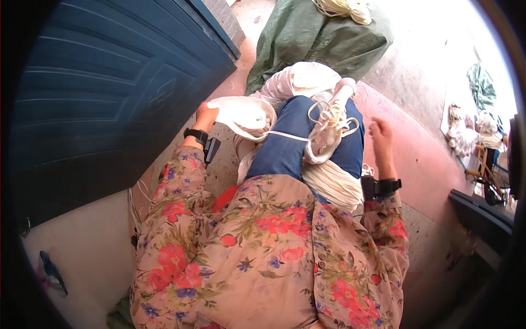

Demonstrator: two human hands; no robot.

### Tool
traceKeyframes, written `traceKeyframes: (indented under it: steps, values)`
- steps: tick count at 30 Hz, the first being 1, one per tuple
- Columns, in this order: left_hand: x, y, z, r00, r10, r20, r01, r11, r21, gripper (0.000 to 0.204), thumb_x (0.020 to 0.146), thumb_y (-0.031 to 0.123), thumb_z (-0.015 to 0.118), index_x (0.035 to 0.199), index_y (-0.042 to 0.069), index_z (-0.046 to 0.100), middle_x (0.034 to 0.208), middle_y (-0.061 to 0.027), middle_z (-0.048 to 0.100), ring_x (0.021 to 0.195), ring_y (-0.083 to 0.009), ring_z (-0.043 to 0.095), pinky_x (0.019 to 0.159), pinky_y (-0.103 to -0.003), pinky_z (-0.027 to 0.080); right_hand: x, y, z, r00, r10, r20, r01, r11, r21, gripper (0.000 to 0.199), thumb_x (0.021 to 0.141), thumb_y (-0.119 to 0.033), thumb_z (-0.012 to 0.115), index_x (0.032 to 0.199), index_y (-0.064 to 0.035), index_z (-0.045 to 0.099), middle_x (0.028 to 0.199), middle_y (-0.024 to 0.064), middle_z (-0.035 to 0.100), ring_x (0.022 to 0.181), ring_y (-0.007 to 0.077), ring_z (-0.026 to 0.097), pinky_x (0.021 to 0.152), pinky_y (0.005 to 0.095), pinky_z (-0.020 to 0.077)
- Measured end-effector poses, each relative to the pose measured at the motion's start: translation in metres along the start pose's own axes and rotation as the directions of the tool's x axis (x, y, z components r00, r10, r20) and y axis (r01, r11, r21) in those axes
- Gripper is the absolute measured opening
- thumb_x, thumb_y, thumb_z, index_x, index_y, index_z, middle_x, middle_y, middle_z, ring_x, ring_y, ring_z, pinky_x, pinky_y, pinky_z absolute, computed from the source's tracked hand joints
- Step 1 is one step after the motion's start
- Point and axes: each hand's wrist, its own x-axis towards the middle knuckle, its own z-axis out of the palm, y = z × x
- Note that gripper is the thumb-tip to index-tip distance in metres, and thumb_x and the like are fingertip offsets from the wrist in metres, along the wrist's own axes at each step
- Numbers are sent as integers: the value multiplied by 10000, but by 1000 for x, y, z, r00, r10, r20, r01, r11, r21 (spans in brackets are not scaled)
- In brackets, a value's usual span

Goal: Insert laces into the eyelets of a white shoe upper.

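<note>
Floral shirt [263, 257] closest; left hand [205, 117] fingers clamped on white sack [241, 112] (contents hidden); right hand [381, 137] loose, empty, beside cord bundle [331, 123].

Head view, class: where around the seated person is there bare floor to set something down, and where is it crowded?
Bare pink floor lies beyond the right hand, out to the bench. A narrower strip runs between the blue door and the green tarp. The lap is crowded: white cloth at the left hand, tangled cord, cord bundle.
</note>
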Motion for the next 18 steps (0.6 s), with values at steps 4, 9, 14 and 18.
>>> traceKeyframes:
  steps: [4, 9, 14, 18]
  values:
    - [14, -19, -10, 989, -21, 150, 62, 959, -278, 250, 726, 121, 548, 951, 13, 541, 640, -60, 548, 422, -138, 465, 331, -287, 303, -15, -32, 50, 963, -251, 101, 268, 938, -219, 152, 799, -145, 546, 884, -33, 605, 683, 111, 591, 603, 184, 561, 582, 282, 441]
    - [-34, 91, -98, 974, 221, 42, -152, 786, -600, 273, 739, 81, 549, 997, -7, 557, 760, -77, 600, 561, -106, 552, 424, -217, 406, -42, -50, 65, 945, -287, 160, 328, 807, -491, 179, 706, -168, 637, 704, -34, 518, 643, 118, 542, 660, 287, 533, 588, 370, 422]
    - [-58, 149, -82, 861, 509, -2, -389, 654, -649, 282, 739, 33, 582, 1018, 7, 551, 689, -41, 590, 525, -62, 530, 438, -193, 406, -37, -27, 79, 862, -490, 128, 482, 717, -505, 117, 684, -42, 598, 719, -40, 486, 672, 113, 519, 683, 294, 507, 600, 372, 411]
    - [-62, 147, -65, 831, 555, -35, -457, 645, -612, 269, 746, 59, 594, 1005, -1, 551, 657, -47, 590, 525, -63, 533, 427, -203, 411, -40, -32, 82, 894, -435, 109, 448, 859, -248, 106, 686, 32, 551, 711, -31, 470, 657, 115, 495, 641, 270, 490, 582, 348, 399]
